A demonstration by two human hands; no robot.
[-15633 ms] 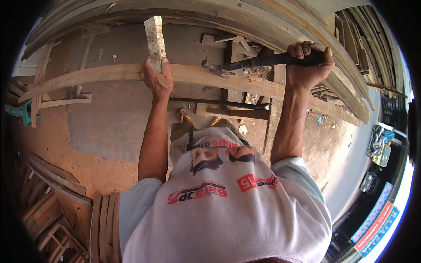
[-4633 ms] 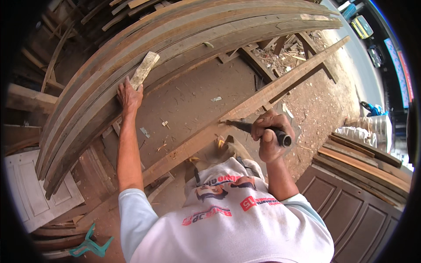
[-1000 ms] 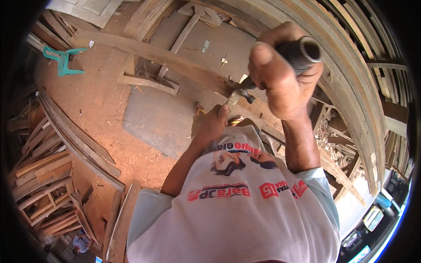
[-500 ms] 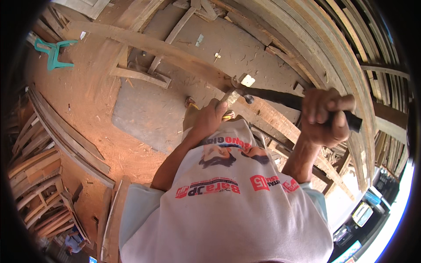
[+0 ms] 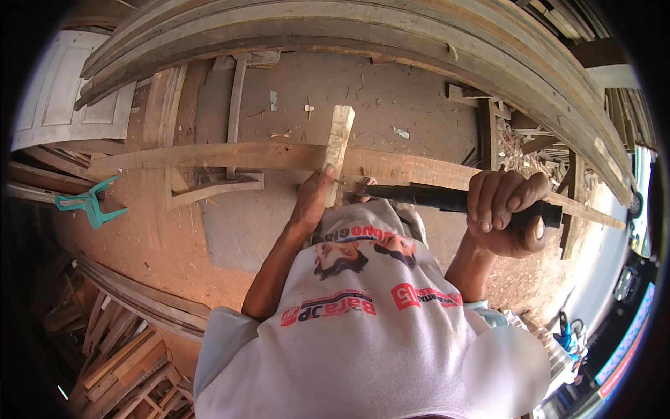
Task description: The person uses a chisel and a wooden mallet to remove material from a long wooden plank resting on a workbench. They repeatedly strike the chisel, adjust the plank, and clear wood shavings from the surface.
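Note:
My left hand (image 5: 317,199) is closed round the lower part of a short, pale wood block (image 5: 339,136), which stands across the view with its far end reaching beyond a long plank (image 5: 265,155). In my right fist (image 5: 504,209) is the black handle of a hammer (image 5: 419,196), pointing left toward the block. Its head is mostly hidden beside the block and my left fingers; the earlier frame shows it more plainly. Whether the head touches the block I cannot tell.
Long boards (image 5: 335,31) are stacked along the far side. A green plastic stool (image 5: 91,202) and a white panelled door (image 5: 59,98) are at the left. Wood offcuts (image 5: 129,370) pile up at the lower left. A wooden trestle leg (image 5: 236,115) stands beyond the plank.
My view has turned, so the plank now lies nearly level. The block points away more upright, and the hammer has come lower, its head now beside the block's near part.

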